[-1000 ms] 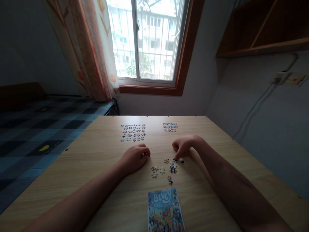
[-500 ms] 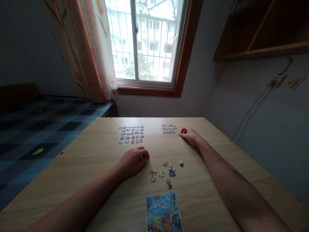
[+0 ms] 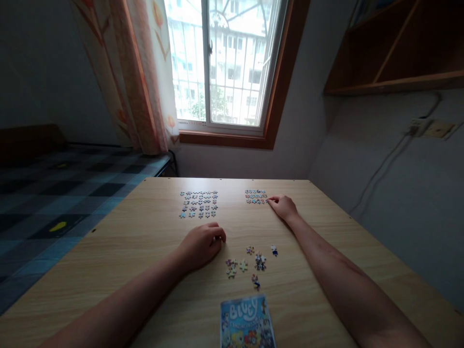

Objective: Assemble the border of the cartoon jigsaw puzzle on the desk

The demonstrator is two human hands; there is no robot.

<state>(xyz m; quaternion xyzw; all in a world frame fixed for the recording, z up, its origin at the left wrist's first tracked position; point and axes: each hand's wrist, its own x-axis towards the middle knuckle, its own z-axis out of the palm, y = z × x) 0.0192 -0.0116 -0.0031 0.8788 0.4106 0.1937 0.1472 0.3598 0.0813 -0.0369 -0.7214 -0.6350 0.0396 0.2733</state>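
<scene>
My right hand (image 3: 283, 208) reaches to the far side of the table. Its thumb and fingertips pinch a small jigsaw puzzle piece (image 3: 267, 200) flat on the wood, at the right end of the nearest row in the small block of puzzle pieces (image 3: 255, 196). Most of that piece is covered by the fingers. My left hand (image 3: 203, 245) rests on the table with its fingers curled in, and nothing shows in it. Beyond it lies a larger block of puzzle pieces (image 3: 199, 203) in several rows. Loose puzzle pieces (image 3: 260, 261) lie scattered between my forearms.
A blue puzzle box (image 3: 247, 321) marked "Bluey" lies at the near edge of view on the wooden table (image 3: 152, 217). To the left stands a bed (image 3: 90, 179) with a checked cover. A window, curtain, wall shelf and socket surround the table.
My right hand has moved a little left with the puzzle piece, bringing it up to the row's end. My left hand stays curled in place. The view has shifted slightly.
</scene>
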